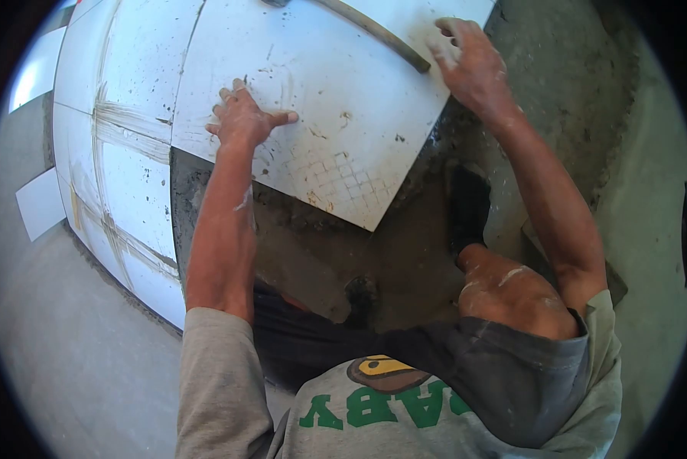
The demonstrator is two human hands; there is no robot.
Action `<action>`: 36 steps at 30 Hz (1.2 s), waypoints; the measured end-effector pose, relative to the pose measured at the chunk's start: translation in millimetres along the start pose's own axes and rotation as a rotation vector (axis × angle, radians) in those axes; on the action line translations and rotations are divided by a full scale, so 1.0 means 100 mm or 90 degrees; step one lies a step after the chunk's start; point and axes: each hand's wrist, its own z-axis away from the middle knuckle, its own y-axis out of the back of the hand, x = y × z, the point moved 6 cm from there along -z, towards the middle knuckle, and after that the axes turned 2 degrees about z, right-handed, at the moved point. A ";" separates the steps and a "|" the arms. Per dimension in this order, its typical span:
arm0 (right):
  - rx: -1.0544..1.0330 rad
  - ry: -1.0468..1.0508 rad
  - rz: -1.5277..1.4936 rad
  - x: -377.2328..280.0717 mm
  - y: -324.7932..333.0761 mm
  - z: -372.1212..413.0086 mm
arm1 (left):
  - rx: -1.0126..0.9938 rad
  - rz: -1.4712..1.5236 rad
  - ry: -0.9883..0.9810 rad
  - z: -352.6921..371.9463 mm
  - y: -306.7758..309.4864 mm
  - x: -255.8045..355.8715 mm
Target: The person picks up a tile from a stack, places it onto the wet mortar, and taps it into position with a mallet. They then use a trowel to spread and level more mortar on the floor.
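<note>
A large white tile (336, 115) with mortar specks and a grid-like smear lies in front of me, its near corner over wet grey mortar. My left hand (244, 116) rests on its left part, fingers spread, holding nothing. At the tile's right edge is my right hand (470, 65), its fingers apart and curved, with nothing between them. Just left of that hand lies a hammer, its wooden handle (382, 34) slanting across the tile and its head cut off by the top of the view.
More white tiles (137, 69) with smeared joints stretch along the left. A loose white piece (41, 204) lies beyond them on the concrete floor (76, 306). Dark mortar (320, 252) surrounds my shoe (468, 203). Rough concrete borders the right side.
</note>
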 end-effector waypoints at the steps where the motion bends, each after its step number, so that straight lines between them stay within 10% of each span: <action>1: 0.018 0.058 0.038 -0.16 -0.06 -0.13 | -0.002 0.031 -0.010 0.00 0.01 -0.01; 11: -0.120 0.172 0.143 -0.75 -0.72 -0.67 | -0.083 0.056 0.033 -0.05 0.09 0.04; 19: -0.253 -0.013 0.092 -0.64 -0.78 -0.75 | -0.184 0.017 0.069 -0.14 0.24 0.12; 36: -0.248 -0.105 -0.042 -0.47 -0.75 -0.59 | -0.052 0.126 0.008 -0.33 0.29 0.20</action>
